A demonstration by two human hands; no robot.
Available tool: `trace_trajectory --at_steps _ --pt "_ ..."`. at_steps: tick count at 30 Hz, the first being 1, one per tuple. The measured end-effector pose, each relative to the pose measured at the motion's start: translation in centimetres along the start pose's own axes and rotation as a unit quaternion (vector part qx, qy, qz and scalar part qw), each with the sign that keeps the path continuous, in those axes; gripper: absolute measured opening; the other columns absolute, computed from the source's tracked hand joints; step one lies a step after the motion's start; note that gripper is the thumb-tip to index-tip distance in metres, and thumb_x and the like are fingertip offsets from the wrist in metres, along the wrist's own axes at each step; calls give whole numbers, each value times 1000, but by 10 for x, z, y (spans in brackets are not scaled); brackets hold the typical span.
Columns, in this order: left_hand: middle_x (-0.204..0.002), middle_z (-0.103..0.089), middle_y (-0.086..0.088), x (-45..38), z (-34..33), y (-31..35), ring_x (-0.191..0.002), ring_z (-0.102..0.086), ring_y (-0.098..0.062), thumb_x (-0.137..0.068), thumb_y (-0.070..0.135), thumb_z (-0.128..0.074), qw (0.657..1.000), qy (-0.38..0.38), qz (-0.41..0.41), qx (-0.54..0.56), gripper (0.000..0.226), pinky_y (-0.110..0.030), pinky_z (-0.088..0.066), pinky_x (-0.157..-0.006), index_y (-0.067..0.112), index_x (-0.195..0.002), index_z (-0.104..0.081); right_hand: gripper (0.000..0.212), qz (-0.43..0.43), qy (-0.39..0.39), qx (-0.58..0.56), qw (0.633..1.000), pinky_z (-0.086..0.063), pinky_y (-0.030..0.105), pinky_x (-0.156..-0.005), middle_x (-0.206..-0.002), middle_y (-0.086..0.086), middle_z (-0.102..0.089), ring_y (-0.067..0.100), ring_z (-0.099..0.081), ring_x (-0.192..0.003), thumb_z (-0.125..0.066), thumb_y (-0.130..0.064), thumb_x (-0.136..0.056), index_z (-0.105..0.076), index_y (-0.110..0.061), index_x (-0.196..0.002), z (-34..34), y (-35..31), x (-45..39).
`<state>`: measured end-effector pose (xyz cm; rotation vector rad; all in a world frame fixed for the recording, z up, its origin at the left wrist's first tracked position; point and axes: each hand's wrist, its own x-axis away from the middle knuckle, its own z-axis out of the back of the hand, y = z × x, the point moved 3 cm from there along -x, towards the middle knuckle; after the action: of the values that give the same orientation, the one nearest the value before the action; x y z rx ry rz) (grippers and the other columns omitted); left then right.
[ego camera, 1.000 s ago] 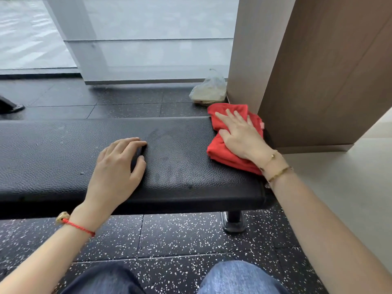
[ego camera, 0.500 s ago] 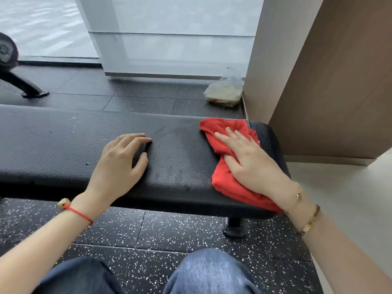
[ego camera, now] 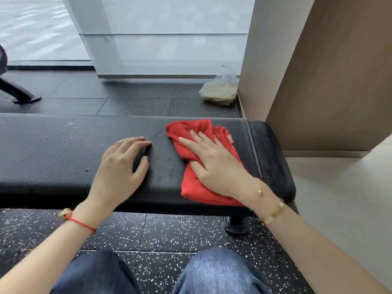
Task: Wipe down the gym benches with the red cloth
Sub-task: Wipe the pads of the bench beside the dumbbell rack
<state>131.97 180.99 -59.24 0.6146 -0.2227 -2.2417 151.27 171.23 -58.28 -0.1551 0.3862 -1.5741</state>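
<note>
A black padded gym bench runs across the view from the left edge to its rounded right end. The red cloth lies crumpled on the bench top near that right end. My right hand presses flat on the cloth, fingers spread and pointing up-left. My left hand rests palm down on the bare bench pad just left of the cloth, fingers slightly curled, holding nothing.
A wooden-panelled column stands right behind the bench's right end. A clear plastic bag lies on the floor by the glass wall. A black machine foot sits at far left. The bench leg stands on speckled rubber floor.
My right hand has slid the red cloth leftward along the bench, away from its right end and toward my left hand. My left hand has stayed put on the pad.
</note>
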Motion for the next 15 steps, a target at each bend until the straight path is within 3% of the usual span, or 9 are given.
trace_trajectory --at_steps 4,7,10,15 --pt "-133 -60 -1 1 0 -1 -130 -50 -24 -91 29 -47 1000 -7 -2 5 41 -46 -35 -112 15 -126 -62 59 -46 34 17 998 5 29 -121 -161 -5 -14 12 -11 -149 -42 -29 -95 -22 -37 -150 12 16 46" --pt "-134 -60 0 2 0 -2 -131 -49 -23 -91 29 -47 1000 -5 -3 11 41 -45 -35 -113 16 -127 -62 58 -127 54 31 990 0 35 -123 -161 -2 -17 14 -13 -149 -41 -29 -95 -24 -35 -150 22 48 56" --pt "-133 -61 -1 2 -1 -3 -130 -50 -24 -91 28 -47 1000 -3 -6 10 41 -45 -36 -112 15 -127 -62 56 -185 61 33 980 -3 39 -122 -161 2 -16 17 -13 -149 -41 -26 -96 -26 -32 -150 31 82 36" --pt "-132 -61 -3 1 0 -2 -128 -51 -26 -91 28 -46 1000 -4 -5 12 42 -44 -36 -112 13 -126 -62 55 -212 43 20 976 4 38 -122 -162 3 -10 17 -9 -150 -36 -27 -98 -23 -32 -151 35 98 0"
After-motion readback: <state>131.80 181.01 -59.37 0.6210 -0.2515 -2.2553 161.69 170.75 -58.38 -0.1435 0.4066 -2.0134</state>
